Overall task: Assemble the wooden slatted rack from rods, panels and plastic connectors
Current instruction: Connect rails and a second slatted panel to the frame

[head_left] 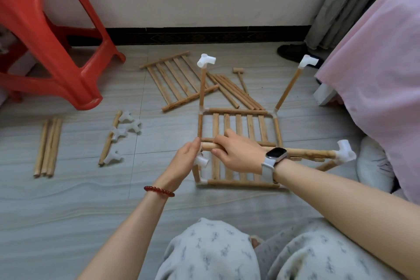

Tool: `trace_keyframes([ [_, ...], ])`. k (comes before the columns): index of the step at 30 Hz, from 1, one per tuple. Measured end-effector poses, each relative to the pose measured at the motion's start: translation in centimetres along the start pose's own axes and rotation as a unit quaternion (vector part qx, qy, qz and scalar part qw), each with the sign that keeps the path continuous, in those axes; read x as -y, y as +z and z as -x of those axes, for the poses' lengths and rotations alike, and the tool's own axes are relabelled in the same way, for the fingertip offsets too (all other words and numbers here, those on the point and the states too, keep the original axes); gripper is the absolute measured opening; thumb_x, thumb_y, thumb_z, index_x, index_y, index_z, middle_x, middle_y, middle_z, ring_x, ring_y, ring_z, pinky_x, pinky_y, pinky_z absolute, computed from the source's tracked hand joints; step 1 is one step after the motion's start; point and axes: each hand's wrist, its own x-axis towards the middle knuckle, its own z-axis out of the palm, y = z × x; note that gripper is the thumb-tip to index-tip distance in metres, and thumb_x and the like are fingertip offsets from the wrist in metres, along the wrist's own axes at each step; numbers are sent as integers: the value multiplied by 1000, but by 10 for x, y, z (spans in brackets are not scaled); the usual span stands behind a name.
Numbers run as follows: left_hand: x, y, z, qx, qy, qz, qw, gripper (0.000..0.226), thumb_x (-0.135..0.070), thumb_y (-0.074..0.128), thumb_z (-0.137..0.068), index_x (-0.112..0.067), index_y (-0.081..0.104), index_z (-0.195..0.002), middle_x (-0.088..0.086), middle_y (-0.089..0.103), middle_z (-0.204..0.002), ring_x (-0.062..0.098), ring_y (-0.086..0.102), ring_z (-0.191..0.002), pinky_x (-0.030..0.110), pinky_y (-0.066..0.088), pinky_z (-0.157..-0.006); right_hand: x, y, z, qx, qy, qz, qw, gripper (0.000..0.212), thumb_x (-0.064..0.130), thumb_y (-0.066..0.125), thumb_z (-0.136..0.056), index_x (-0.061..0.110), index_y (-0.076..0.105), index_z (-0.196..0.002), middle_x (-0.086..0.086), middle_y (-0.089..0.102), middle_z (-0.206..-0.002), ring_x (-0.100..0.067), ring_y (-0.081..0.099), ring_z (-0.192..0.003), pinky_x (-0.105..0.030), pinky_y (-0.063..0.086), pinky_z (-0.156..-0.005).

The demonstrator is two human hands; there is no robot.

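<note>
While your right hand [236, 154] grips the horizontal tan wooden rod [302, 153], fingers curled round it near its left end, your left hand [189, 158] pinches the white plastic corner connector [201, 161] atop the near-left post. The half-built slatted wooden rack [238, 148] stands on the grey floor [91, 207]. Judged step: seating that rod. Next, align its end with the socket and press straight in.
</note>
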Motion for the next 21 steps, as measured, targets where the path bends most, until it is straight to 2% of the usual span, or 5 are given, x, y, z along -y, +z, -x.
trace_keyframes([
  [2,-2,8,1,-44,-4,15,999,44,-38,26,-102,-19,50,-70,-7,48,-65,6,44,-64,21,37,-64,0,1,4,0,-5,8,1000,28,42,35,-97,22,49,-110,4,37,-89,-22,53,-76,-36,42,-67],
  [6,0,17,-1,-133,-55,54,988,49,-40,23,-102,-2,55,-98,2,44,-85,18,40,-85,40,41,-86,2,2,3,-10,-11,2,1000,27,40,35,-97,20,50,-107,6,35,-85,-19,50,-73,-34,40,-65],
  [8,4,18,0,-160,-50,65,984,46,-40,23,-102,-6,53,-94,-2,42,-81,18,38,-84,43,41,-85,3,4,0,-18,-13,-2,1000,25,39,36,-97,21,50,-107,7,35,-83,-15,46,-70,-30,35,-59],
  [14,12,17,6,-195,-30,61,978,41,-41,21,-101,-17,45,-79,0,44,-79,13,41,-72,26,35,-64,-5,16,-1,-5,-15,9,1000,23,41,35,-97,25,47,-108,11,34,-80,-13,45,-69,-27,31,-56],
  [21,12,12,3,-177,-17,12,984,39,-39,22,-101,-18,41,-75,5,43,-78,16,40,-70,28,34,-61,-7,22,2,-17,-34,35,999,25,42,35,-97,25,48,-110,5,39,-86,-11,42,-64,-28,27,-54],
])
